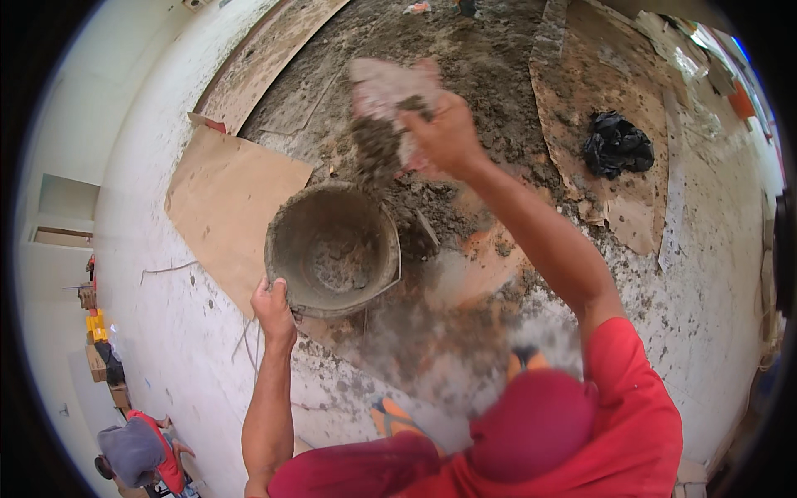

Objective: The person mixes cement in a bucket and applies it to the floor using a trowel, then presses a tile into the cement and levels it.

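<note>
My left hand (pixel 275 312) is closed on the near left rim of a mortar-caked bucket (pixel 282 236). The bucket is tilted so its mouth shows, with some grey residue at its bottom. Above and to the right of it, my right hand (pixel 442 133) grips a flat pink-and-white sheet (pixel 390 83), blurred by motion, its material unclear. A clump of wet mortar (pixel 375 153) hangs or falls at the sheet's lower edge, beside the bucket's far rim. Loose mortar (pixel 440 203) lies heaped just right of the bucket.
Brown cardboard (pixel 224 183) covers the floor at left, and more dirty sheets lie at right. A crumpled black plastic bag (pixel 618 145) sits on the right-hand sheet. My feet in orange footwear (pixel 394 417) stand near the bucket. Another person (pixel 141 452) bends down at lower left.
</note>
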### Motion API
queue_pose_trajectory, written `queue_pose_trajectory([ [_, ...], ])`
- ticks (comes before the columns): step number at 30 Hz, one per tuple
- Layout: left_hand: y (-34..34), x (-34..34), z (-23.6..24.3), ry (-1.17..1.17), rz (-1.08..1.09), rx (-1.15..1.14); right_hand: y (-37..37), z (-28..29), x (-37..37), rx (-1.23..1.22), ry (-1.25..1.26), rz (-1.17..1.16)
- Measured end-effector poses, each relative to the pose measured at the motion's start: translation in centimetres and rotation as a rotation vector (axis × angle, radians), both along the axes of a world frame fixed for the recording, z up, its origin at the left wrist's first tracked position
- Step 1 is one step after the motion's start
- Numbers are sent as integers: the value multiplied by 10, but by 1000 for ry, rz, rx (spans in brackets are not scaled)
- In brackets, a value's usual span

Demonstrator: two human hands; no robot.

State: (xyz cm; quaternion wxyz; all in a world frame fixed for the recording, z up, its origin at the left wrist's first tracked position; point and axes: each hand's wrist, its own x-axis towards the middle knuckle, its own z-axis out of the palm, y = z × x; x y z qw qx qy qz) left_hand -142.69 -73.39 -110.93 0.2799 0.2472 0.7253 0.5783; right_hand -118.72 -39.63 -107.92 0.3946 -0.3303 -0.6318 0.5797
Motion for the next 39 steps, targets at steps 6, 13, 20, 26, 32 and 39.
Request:
queue_pose_trajectory([
  [6,4,5,6,-47,23,-10,-59,19,-25,777,14,6],
  [13,-51,-23,-13,-119,97,0,-101,-101,149,97,-416,-397],
  [20,-75,-39,-27,-158,178,81,-169,-175,127,-155,-375,-509],
  [26,-76,-40,-26,-159,117,19,-148,-172,95,-62,-224,-596],
  [32,-82,-37,-23,-161,112,29,-184,-188,106,-297,-68,-502],
  [39,-82,-47,-25,-139,112,35,-187,-195,95,-403,165,-541],
])
